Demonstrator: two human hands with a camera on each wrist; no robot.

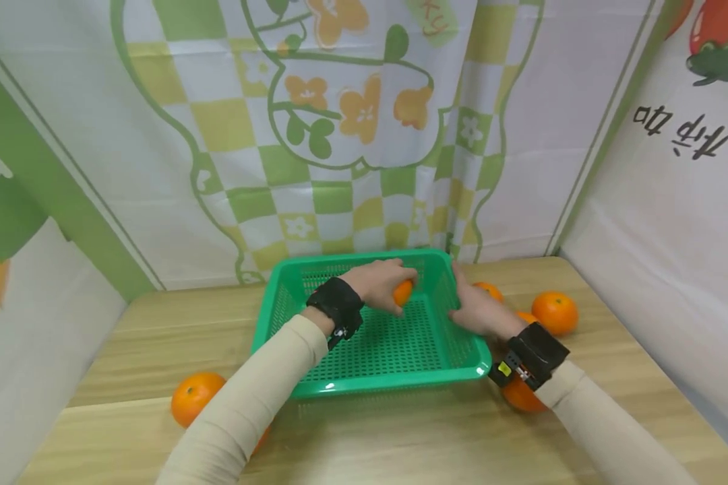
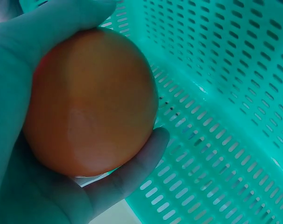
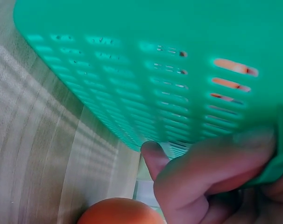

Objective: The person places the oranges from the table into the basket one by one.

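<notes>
My left hand [image 1: 377, 283] reaches into a green plastic basket [image 1: 394, 382] and holds an orange [image 1: 403, 292] over its slotted floor. In the left wrist view the thumb and fingers curl round the fruit's sides, and the orange [image 2: 97, 102] fills the palm. On the basket's right side, my right hand [image 1: 482, 311] grips the rim. The right wrist view shows its curled fingers [image 3: 211, 168] against the outside of the slotted wall [image 3: 104, 74]. An orange [image 3: 120, 213] lies on the table close to these fingers.
Right of the basket lie several oranges, including one orange [image 1: 555, 312] farthest right and another orange [image 1: 524, 397] partly under the right wrist. Another orange [image 1: 197, 397] sits left, beside the left sleeve, which partly hides one more. A patterned curtain [image 1: 340, 202] hangs behind the wooden table [image 1: 400, 444].
</notes>
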